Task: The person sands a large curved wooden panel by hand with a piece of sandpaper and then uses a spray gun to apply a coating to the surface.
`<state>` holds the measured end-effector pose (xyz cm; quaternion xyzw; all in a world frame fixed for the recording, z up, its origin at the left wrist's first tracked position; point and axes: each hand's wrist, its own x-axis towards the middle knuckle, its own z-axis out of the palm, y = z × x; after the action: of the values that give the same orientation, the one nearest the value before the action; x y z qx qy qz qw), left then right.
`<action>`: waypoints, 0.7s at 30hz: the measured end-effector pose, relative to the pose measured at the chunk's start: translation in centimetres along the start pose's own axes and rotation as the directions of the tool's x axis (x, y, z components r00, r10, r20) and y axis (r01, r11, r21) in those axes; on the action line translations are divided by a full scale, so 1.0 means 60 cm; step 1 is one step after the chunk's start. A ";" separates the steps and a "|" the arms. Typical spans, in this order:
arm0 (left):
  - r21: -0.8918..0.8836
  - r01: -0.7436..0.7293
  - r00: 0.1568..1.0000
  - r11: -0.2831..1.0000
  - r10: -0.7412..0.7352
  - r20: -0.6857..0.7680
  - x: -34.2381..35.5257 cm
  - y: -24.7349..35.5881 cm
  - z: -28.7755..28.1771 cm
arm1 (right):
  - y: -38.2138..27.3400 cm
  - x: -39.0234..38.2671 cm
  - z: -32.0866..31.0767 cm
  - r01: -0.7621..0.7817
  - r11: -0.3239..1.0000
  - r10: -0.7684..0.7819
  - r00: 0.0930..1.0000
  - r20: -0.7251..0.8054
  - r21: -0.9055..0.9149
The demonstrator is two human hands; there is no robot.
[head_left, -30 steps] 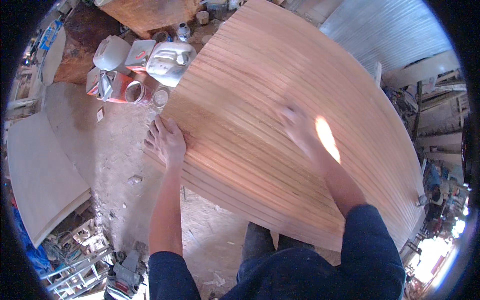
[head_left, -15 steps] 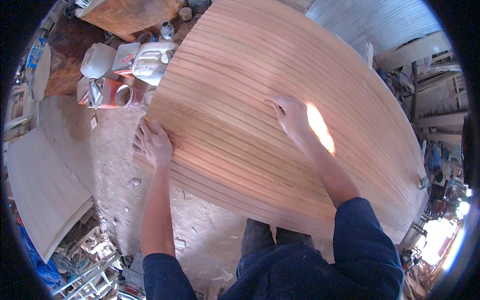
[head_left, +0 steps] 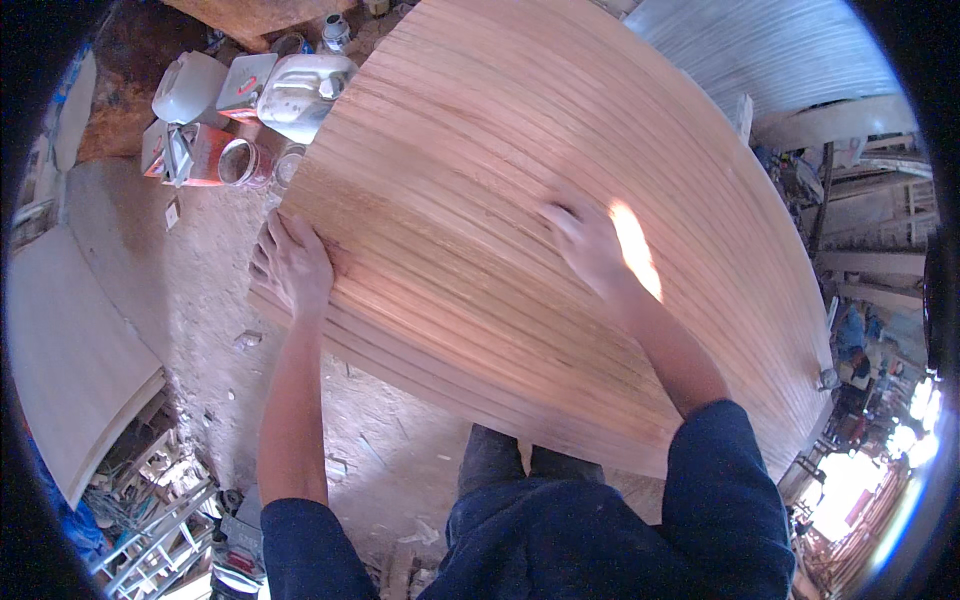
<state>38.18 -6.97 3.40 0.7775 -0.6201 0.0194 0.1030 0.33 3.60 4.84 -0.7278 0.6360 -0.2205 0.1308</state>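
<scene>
A large curved panel of pinkish-brown wood strips [head_left: 470, 130] fills the middle of the view, a bright patch of light on its right half. My left hand [head_left: 295, 260] grips the panel's left edge, fingers bent over it. My right hand [head_left: 585, 240] is low on or just over the panel's middle, left of the light patch, fingers partly bent and blurred; whether anything is under them I cannot tell.
Plastic jugs [head_left: 305, 98], red-sided cans [head_left: 205, 145] and jars [head_left: 243, 163] stand beyond the left edge. Pale boards [head_left: 85, 340] lie at left, a metal ladder [head_left: 165, 530] below them. Corrugated sheet [head_left: 760, 55] and timber lie at upper right. Dusty floor shows around my legs.
The view has shifted, so the panel and left hand sit further left in the picture. My right hand has moved slightly over the wood, its fingers changing their bend; my left hand stays on the edge.
</scene>
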 end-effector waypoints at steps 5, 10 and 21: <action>0.039 -0.002 1.000 0.999 0.003 -0.022 0.003 -0.007 -0.001 | -0.006 -0.005 0.005 0.031 0.999 -0.031 0.999 -0.023 -0.019; -0.034 -0.014 1.000 0.999 0.015 0.015 0.002 0.013 0.002 | -0.057 0.147 0.073 0.037 0.999 -0.036 0.999 0.033 -0.037; 0.001 -0.002 1.000 1.000 0.002 -0.023 0.000 0.003 0.005 | -0.031 0.103 0.080 0.024 0.999 -0.027 0.996 -0.089 -0.036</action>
<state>38.02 -7.08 3.15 0.7767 -0.6196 0.0288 0.1096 4.86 -2.65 2.48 -0.7275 0.6356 -0.2435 0.0868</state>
